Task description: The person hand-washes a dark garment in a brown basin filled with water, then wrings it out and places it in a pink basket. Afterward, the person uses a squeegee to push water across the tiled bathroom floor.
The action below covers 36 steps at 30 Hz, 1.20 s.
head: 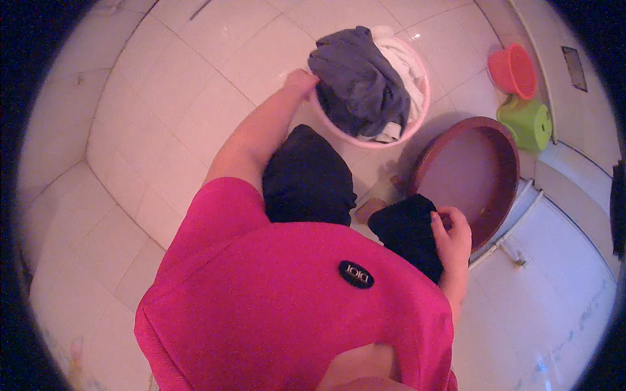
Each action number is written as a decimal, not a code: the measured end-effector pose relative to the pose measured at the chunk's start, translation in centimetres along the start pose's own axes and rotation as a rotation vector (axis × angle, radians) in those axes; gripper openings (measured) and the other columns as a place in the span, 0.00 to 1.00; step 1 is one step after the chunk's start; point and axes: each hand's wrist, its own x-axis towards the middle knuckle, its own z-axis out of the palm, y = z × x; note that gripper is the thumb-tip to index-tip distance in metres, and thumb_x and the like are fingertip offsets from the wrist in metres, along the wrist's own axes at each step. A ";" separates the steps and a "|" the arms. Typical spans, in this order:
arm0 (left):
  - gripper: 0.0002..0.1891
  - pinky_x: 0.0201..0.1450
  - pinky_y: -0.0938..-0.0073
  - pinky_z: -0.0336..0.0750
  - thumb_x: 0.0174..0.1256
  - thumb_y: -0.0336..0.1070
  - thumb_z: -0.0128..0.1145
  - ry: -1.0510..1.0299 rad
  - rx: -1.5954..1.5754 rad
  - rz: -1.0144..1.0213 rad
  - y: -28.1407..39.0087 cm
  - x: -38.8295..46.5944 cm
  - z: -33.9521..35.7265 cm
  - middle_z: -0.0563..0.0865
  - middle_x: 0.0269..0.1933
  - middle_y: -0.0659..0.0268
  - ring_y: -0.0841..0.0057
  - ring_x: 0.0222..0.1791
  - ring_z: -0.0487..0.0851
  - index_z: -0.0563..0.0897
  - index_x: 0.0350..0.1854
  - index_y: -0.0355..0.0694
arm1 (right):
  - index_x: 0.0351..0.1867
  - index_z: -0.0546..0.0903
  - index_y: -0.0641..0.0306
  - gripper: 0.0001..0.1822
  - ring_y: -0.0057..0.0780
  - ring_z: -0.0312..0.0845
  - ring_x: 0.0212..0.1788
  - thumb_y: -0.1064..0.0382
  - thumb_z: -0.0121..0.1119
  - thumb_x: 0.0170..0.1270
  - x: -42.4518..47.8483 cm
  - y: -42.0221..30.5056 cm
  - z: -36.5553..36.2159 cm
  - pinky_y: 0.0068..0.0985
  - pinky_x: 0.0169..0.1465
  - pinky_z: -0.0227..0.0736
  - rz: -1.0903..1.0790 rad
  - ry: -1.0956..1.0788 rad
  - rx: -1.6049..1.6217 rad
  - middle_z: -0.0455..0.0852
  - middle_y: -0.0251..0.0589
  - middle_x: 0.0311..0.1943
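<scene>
My left hand (302,84) grips the left rim of a round pink basin (337,133) on the tiled floor. Heaped in that basin are a dark grey garment (359,83) and white cloth (403,66) on its right side. My right hand (452,233) is beside my black-clad right knee, fingers loosely bent and thumb apart, holding no visible object. It overlaps the near edge of a large reddish-brown basin (506,161); whether it touches that rim is unclear.
A red plastic tub (512,71) and a green plastic container (525,123) are by the right wall. White pipes (503,239) with a small tap (517,261) run along it, close to the brown basin. A wall stands at the left.
</scene>
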 end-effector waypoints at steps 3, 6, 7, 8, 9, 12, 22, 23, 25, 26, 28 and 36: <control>0.19 0.35 0.60 0.79 0.56 0.48 0.59 0.184 0.248 0.138 -2.2 3.2 -2.3 0.86 0.31 0.49 0.59 0.31 0.87 0.84 0.30 0.32 | 0.40 0.82 0.62 0.12 0.37 0.82 0.35 0.58 0.64 0.59 0.5 0.2 0.3 0.30 0.42 0.75 0.004 -0.003 -0.068 0.84 0.44 0.36; 0.23 0.43 0.58 0.78 0.59 0.52 0.53 0.287 0.496 0.224 -10.1 8.1 -6.7 0.87 0.34 0.48 0.57 0.38 0.87 0.85 0.29 0.32 | 0.39 0.82 0.62 0.12 0.41 0.82 0.37 0.57 0.63 0.59 0.8 -0.2 1.4 0.33 0.43 0.75 -0.041 -0.017 -0.166 0.84 0.45 0.38; 0.21 0.40 0.60 0.78 0.61 0.51 0.50 0.343 0.461 0.180 -9.2 5.8 -7.1 0.87 0.32 0.50 0.57 0.35 0.87 0.85 0.28 0.36 | 0.39 0.82 0.62 0.12 0.43 0.82 0.37 0.56 0.62 0.59 0.5 -0.3 1.4 0.33 0.43 0.76 -0.027 -0.007 -0.223 0.84 0.46 0.38; 0.18 0.40 0.60 0.79 0.61 0.49 0.51 0.273 0.580 0.141 -11.7 5.8 -9.8 0.87 0.32 0.53 0.58 0.35 0.86 0.85 0.29 0.40 | 0.39 0.82 0.62 0.13 0.44 0.82 0.38 0.56 0.62 0.60 0.5 -0.7 1.6 0.34 0.44 0.75 -0.044 -0.024 -0.250 0.84 0.46 0.38; 0.15 0.40 0.60 0.79 0.61 0.47 0.51 0.192 0.693 0.108 -14.4 5.9 -12.3 0.88 0.33 0.55 0.58 0.35 0.86 0.85 0.31 0.44 | 0.39 0.82 0.61 0.13 0.45 0.82 0.39 0.55 0.62 0.60 0.6 -1.0 1.6 0.35 0.44 0.75 -0.064 -0.044 -0.283 0.84 0.47 0.38; 0.20 0.34 0.64 0.79 0.62 0.50 0.54 0.305 0.223 0.007 -24.3 3.7 -16.0 0.85 0.31 0.54 0.64 0.33 0.85 0.84 0.32 0.34 | 0.39 0.82 0.61 0.13 0.47 0.82 0.41 0.54 0.62 0.59 0.7 -0.9 2.2 0.37 0.46 0.75 -0.080 -0.071 -0.340 0.84 0.48 0.38; 0.12 0.24 0.67 0.83 0.66 0.39 0.57 0.539 -1.067 -0.448 -40.7 -12.0 -12.5 0.82 0.35 0.57 0.66 0.28 0.83 0.76 0.42 0.33 | 0.39 0.83 0.59 0.16 0.49 0.81 0.45 0.50 0.57 0.59 2.2 -1.5 4.6 0.39 0.50 0.74 -0.096 -0.164 -0.577 0.85 0.49 0.41; 0.12 0.24 0.66 0.82 0.66 0.39 0.56 0.578 -1.126 -0.462 -43.5 -13.3 -11.2 0.81 0.33 0.56 0.65 0.27 0.83 0.76 0.41 0.34 | 0.39 0.83 0.59 0.16 0.49 0.80 0.46 0.50 0.57 0.58 2.3 -1.3 4.6 0.40 0.50 0.74 -0.112 -0.180 -0.585 0.85 0.49 0.41; 0.13 0.25 0.64 0.83 0.66 0.39 0.56 0.568 -1.213 -0.475 -48.3 -16.5 -9.1 0.81 0.34 0.57 0.65 0.27 0.83 0.76 0.41 0.32 | 0.39 0.83 0.59 0.17 0.49 0.80 0.46 0.50 0.56 0.58 2.2 0.1 4.9 0.40 0.51 0.74 -0.130 -0.215 -0.583 0.85 0.49 0.42; 0.13 0.26 0.63 0.84 0.66 0.39 0.57 0.565 -1.276 -0.451 -47.6 -15.7 -10.0 0.82 0.35 0.58 0.65 0.27 0.83 0.76 0.41 0.32 | 0.40 0.83 0.59 0.17 0.49 0.80 0.46 0.50 0.57 0.57 5.0 -1.5 4.4 0.40 0.51 0.74 -0.148 -0.211 -0.600 0.85 0.49 0.42; 0.11 0.27 0.56 0.81 0.69 0.37 0.46 0.639 -1.353 -0.690 -46.8 -19.7 -7.2 0.80 0.40 0.56 0.60 0.32 0.82 0.75 0.47 0.37 | 0.40 0.83 0.59 0.18 0.49 0.80 0.47 0.50 0.57 0.56 5.7 -1.2 4.1 0.41 0.52 0.73 -0.158 -0.217 -0.671 0.85 0.49 0.43; 0.17 0.30 0.58 0.78 0.65 0.46 0.55 0.382 -1.397 -0.771 -63.2 -39.2 3.0 0.84 0.33 0.55 0.58 0.30 0.83 0.79 0.41 0.34 | 0.40 0.83 0.61 0.17 0.48 0.81 0.46 0.52 0.57 0.57 3.6 -1.0 5.8 0.39 0.51 0.74 -0.250 -0.197 -0.766 0.85 0.51 0.42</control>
